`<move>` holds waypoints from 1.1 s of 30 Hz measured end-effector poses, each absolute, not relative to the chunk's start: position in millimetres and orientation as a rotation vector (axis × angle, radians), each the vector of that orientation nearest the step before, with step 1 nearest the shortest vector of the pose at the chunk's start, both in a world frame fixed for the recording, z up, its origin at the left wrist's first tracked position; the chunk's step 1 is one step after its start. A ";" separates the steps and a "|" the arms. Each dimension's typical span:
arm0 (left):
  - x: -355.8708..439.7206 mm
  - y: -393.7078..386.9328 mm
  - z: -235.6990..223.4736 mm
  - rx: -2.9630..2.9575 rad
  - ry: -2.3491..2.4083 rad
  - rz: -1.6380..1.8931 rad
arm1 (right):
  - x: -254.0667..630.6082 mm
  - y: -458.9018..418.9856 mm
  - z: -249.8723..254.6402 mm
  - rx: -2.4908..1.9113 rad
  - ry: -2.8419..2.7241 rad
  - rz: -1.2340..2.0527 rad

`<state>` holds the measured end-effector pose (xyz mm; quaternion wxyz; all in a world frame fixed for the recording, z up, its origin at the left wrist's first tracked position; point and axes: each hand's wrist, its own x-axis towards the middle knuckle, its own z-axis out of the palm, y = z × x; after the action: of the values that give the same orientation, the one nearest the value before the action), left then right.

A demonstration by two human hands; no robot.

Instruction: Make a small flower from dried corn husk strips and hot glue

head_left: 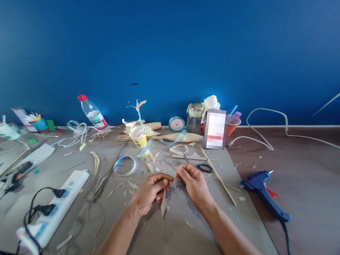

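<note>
Two black plugs (pixel 46 210) sit in a white power strip (pixel 69 200) toward the near left corner of the grey surface (pixel 181 247). A tilted bottle (pixel 96 115) and a glass jar (pixel 193 123) line its far edge; a blue glue gun (pixel 268 196) lies beyond the right edge. Scraps (pixel 133 185) litter the middle, where the right hand (pixel 194 183) partly hides black-handled scissors (pixel 205 164). Above the near half, the left hand (pixel 148 191) pinches a narrow, pale brown strip (pixel 163 204) that hangs downward; close beside it, the right pinches a small tan piece (pixel 175 179); whether the two join is unclear.
</note>
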<state>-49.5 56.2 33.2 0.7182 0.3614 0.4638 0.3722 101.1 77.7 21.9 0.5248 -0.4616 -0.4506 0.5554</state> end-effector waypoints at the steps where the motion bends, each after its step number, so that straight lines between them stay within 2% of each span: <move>1: -49.5 56.0 33.0 0.784 1.002 0.811 | 100.8 77.3 22.5 -1.103 -1.075 1.326; 19: -47.4 54.3 29.3 0.606 0.856 0.825 | 93.8 70.8 17.1 -1.195 -1.178 1.168; 33: -47.7 54.8 29.9 0.561 0.811 0.810 | 91.7 68.9 16.7 -1.152 -1.103 1.231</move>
<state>-47.7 54.8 29.9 0.8033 0.2617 0.3784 0.3782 91.7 68.9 16.7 0.5340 -0.4835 -0.4628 0.5166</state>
